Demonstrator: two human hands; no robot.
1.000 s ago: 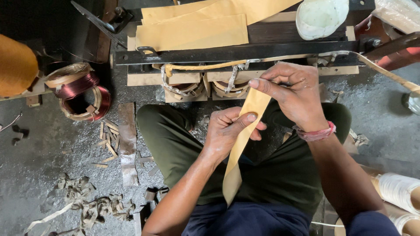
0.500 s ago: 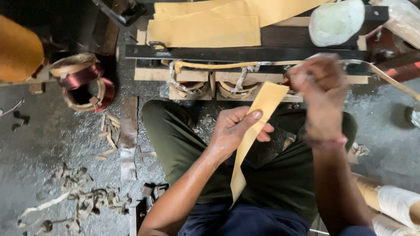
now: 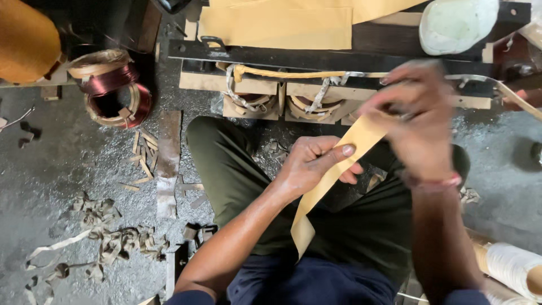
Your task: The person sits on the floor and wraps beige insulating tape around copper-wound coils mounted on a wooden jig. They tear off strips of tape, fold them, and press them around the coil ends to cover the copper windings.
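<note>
Compared with half a second ago, the right hand has moved a little lower and toward the middle, and it now sits at the upper end of the paper strip, where before it was raised beside that end. The left hand has stayed in almost the same place above the lap, closed on the middle of the strip with the thumb lying across its front. The strip runs diagonally from the right hand down over the dark green trousers, and its loose lower end hangs in front of the thigh, as it did before. The right hand is strongly blurred, so I cannot tell whether its fingers really pinch the strip or only touch it; the top edge of the strip is hidden behind them. The wooden frame beyond the knees is partly covered by the right hand, and the tan paper sheets on it are cut by the upper edge. The copper wire coils lie on the floor to the left, near the paper scraps. A white roll at the lower right is only partly seen.
</note>
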